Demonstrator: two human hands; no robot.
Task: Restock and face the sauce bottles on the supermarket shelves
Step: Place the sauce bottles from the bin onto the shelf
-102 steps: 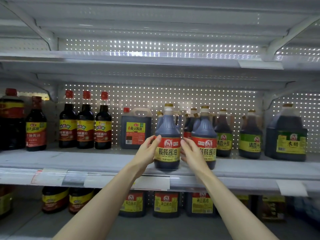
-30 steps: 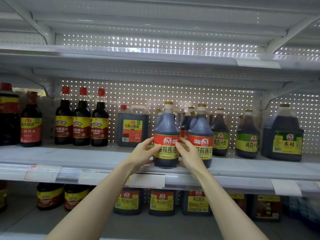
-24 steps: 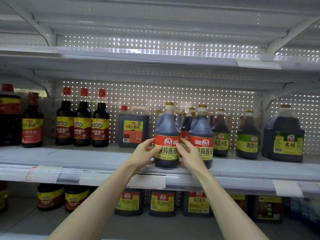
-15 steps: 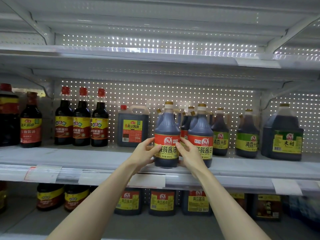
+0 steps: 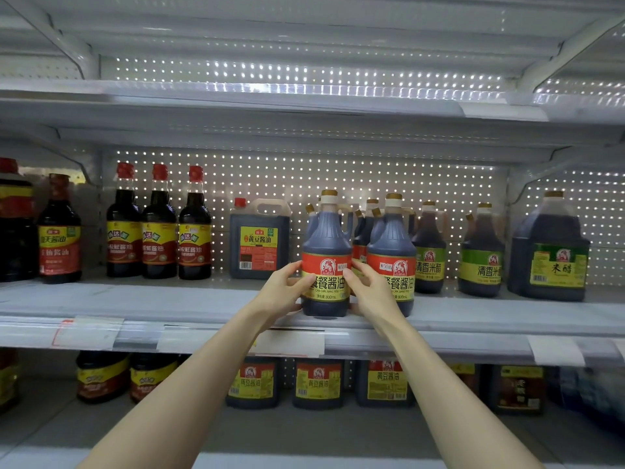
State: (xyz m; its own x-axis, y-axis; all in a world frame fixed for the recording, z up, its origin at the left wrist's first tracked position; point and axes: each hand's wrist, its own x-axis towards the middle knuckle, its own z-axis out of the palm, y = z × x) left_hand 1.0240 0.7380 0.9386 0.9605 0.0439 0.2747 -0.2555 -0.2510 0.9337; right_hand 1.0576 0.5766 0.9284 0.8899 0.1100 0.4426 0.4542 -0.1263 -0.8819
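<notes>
A dark soy sauce bottle (image 5: 326, 262) with a red and yellow label stands upright at the front edge of the middle shelf (image 5: 169, 304), label facing me. My left hand (image 5: 282, 294) grips its lower left side. My right hand (image 5: 370, 294) grips its lower right side, partly covering the label of a matching bottle (image 5: 394, 262) beside it. More of the same bottles stand behind these two, mostly hidden.
Three red-capped bottles (image 5: 159, 228) and a square soy jug (image 5: 259, 245) stand to the left. Green-labelled vinegar bottles (image 5: 482, 255) and a big vinegar jug (image 5: 549, 252) stand to the right. Soy jugs (image 5: 318, 384) line the lower shelf. The upper shelf (image 5: 270, 99) holds nothing in view.
Both hands stay on the front bottle through all frames; its label has turned slightly further to face me. Nothing else has moved.
</notes>
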